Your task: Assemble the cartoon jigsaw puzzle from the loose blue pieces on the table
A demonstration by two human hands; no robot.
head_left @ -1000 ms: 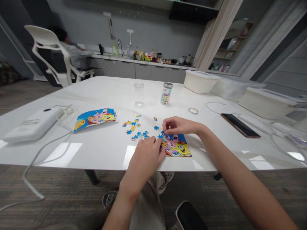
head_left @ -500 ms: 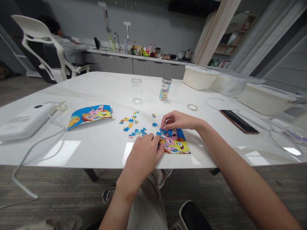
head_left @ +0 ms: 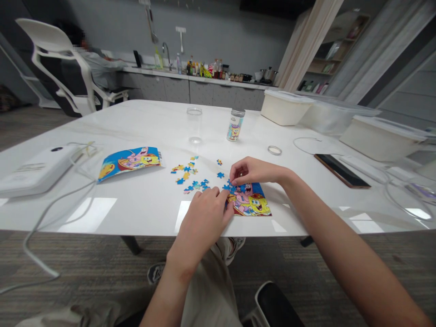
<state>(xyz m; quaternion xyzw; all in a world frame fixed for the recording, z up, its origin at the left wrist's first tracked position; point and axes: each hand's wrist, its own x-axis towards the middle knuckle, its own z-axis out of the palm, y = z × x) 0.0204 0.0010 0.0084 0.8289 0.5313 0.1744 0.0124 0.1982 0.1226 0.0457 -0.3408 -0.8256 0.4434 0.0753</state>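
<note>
A partly joined puzzle [head_left: 254, 203] with yellow and pink cartoon figures lies near the table's front edge. My right hand [head_left: 254, 171] is over its upper left part, thumb and fingertips pinched on a blue puzzle piece. My left hand [head_left: 206, 213] rests at the puzzle's left edge, its fingers bent and a little apart, with nothing seen in it. Loose puzzle pieces [head_left: 186, 175] are scattered left of the puzzle, and a single blue piece [head_left: 220, 175] lies just beyond my hands. A curved picture sheet [head_left: 136, 160] with the same figures stands out to the left.
Behind the pieces are a clear jar [head_left: 194, 126] and a printed can [head_left: 235, 125]. A ring-shaped lid [head_left: 274, 150], a phone [head_left: 340, 170] and lidded bins [head_left: 286, 108] are to the right. A white box [head_left: 37, 170] with cables lies left. A person [head_left: 98, 68] sits beyond.
The view has shifted slightly. Both hands remain at almost the same places on the puzzle, with only a small movement of the right fingertips.
</note>
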